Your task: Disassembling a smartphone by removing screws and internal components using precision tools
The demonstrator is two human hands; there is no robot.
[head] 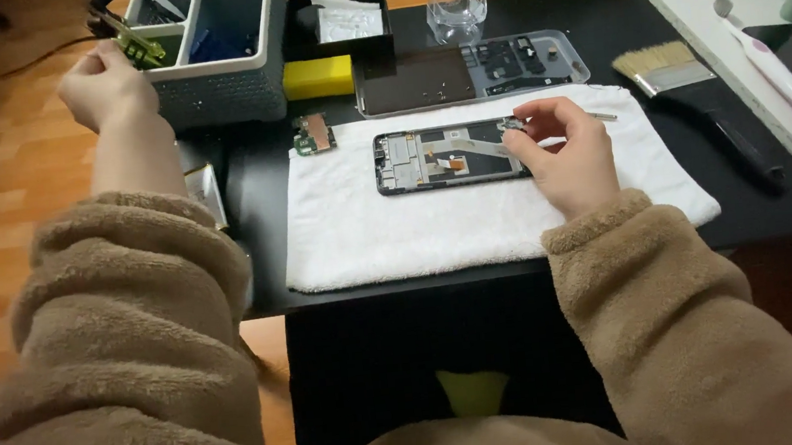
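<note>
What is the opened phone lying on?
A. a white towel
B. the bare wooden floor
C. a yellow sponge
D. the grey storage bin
A: the opened phone lies flat on the white towel spread over the dark table, with the right hand resting at its end.

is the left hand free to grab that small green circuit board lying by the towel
Probably not at once: the left hand is raised by the grey organiser, gripping a tool. The path to the circuit board looks open.
</note>
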